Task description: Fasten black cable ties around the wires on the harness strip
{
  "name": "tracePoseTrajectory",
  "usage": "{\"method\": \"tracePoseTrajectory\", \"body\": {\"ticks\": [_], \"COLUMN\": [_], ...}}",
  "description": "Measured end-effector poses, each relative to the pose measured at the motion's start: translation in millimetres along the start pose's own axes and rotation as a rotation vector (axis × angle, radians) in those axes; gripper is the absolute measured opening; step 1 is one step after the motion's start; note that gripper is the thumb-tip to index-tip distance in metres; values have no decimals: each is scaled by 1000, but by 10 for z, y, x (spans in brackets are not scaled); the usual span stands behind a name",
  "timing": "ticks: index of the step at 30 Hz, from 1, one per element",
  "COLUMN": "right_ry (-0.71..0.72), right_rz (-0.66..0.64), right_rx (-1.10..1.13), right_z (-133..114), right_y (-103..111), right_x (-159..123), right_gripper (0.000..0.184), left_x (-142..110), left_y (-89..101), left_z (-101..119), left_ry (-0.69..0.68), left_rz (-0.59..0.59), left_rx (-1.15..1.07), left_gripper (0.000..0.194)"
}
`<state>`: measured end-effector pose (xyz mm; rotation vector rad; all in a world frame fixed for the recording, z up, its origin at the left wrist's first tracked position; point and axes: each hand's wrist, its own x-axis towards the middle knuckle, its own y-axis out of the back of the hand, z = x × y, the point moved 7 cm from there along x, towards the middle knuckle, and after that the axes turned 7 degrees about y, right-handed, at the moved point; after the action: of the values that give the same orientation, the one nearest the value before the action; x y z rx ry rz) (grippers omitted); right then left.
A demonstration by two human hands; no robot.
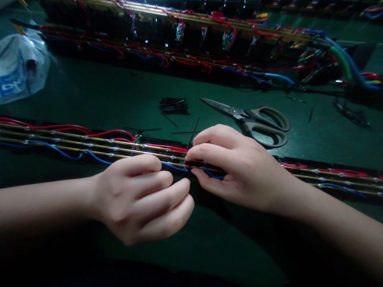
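Observation:
A long strip of parallel brass rods [68, 135] with red and blue wires soldered along it lies across the table in front of me. My right hand [236, 167] reaches over the strip, its thumb and fingers closed round a thin black cable tie [194, 131] at the rods. One end of this tie sticks up above my fingers. Just left of it, my left hand [143, 197] is curled at the strip's near edge with its knuckles toward me. Its fingertips are hidden, so I cannot tell whether they hold anything.
Beyond the strip lie a small pile of black cable ties [174, 106] and scissors [248, 119] with grey-black handles. Larger wired assemblies [167, 52] stretch along the back. A clear plastic bag [24, 67] stands at the left, and dark scraps [351, 113] lie at the right.

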<state>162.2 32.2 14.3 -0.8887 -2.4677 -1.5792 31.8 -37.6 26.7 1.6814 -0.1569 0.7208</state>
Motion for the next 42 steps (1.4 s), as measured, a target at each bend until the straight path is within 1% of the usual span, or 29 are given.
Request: {"method": "tracePoseTrajectory", "body": {"ticks": [3, 6, 8, 11, 16, 23, 29, 31, 35, 39, 42], "right_ry": [-4, -14, -13, -3, 0, -12, -24, -33, -59, -65, -62], "right_rz": [-12, -14, -13, -10, -11, -18, -29, -34, -45, -51, -48], "right_rx": [4, 7, 1, -4, 11, -8, 1, 5, 22, 38, 51], "right_z": [-3, 1, 0, -2, 2, 9, 24, 25, 33, 40, 41], "right_y": [-3, -4, -3, 0, -3, -3, -11, -14, -19, -23, -25], "right_x": [-3, -2, 1, 7, 2, -12, -8, -8, -5, -2, -5], "right_gripper": [15, 15, 15, 15, 16, 13, 12, 12, 11, 12, 13], "left_x": [12, 37, 46, 46, 31, 39, 10, -13, -47, -13, 36], "left_y": [38, 58, 42, -7, -48, -20, -13, -38, -62, -66, -62], "left_z": [-13, -38, -49, -61, -76, -73, -42, -30, 7, 5, -1], "left_ry": [-3, 33, 63, 97, 102, 107, 63, 35, -33, -31, -36], "left_rz": [-14, 22, 47, 49, 26, 37, -5, -37, -28, -26, -56], "left_rx": [10, 35, 54, 57, 38, -32, -56, -59, -60, -36, -15], "left_gripper": [12, 11, 11, 10, 11, 9, 9, 11, 14, 9, 11]}}
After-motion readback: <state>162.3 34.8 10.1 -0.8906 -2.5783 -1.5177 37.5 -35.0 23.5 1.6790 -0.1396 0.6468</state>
